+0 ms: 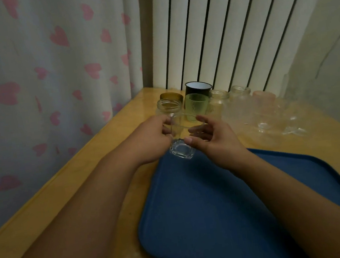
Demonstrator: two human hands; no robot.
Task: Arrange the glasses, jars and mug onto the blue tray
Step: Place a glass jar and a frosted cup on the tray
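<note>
A clear faceted glass (181,143) is held upright at the far left corner of the blue tray (207,206), its base at the tray's edge. My left hand (149,140) grips its left side and my right hand (211,136) holds its right side with thumb and fingers. Behind it stand a clear jar (169,107), an amber jar (171,96), a green glass (196,106), a black mug with a white inside (198,87), two more clear jars (218,100) (240,95), a pink glass (263,97) and several clear glasses (283,122). The tray holds nothing else.
The wooden table (104,159) stands in a corner. A heart-patterned curtain (48,69) hangs on the left and a white radiator (216,25) stands behind the glassware. A pale wall closes the right side.
</note>
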